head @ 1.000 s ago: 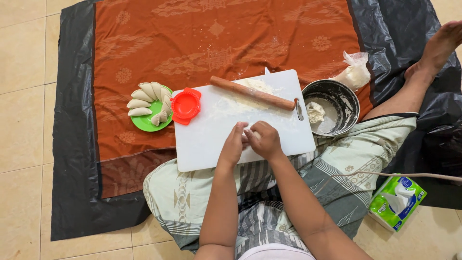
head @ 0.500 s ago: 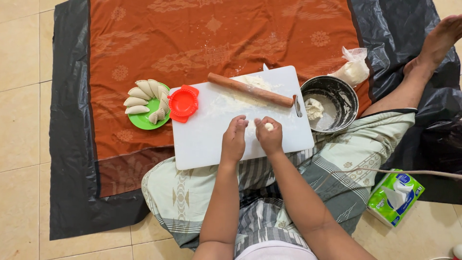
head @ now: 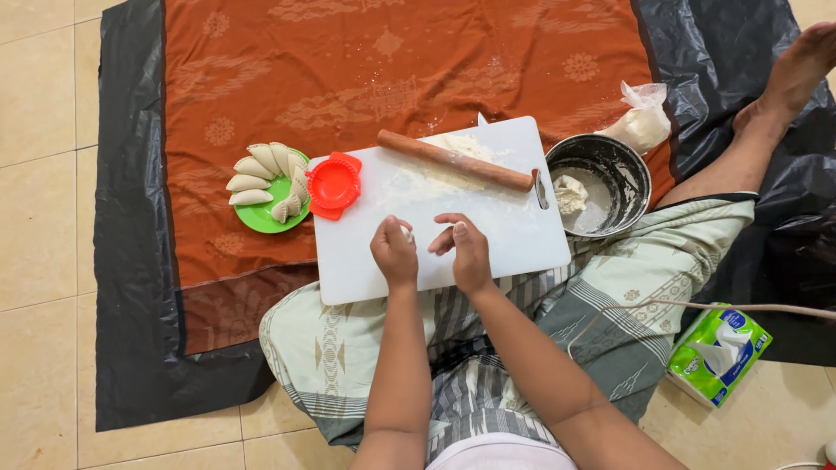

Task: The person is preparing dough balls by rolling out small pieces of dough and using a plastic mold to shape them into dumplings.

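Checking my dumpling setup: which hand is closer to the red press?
Left. The left hand sits nearer the red press at the board's left end; the right hand is farther.

floor: beige tiles [head: 39, 261] | cover: black plastic sheet [head: 131, 331] | top: rust patterned cloth [head: 392, 61]

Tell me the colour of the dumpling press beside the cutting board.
Red. The dumpling press shows best in the head view, between the green plate and the white cutting board.
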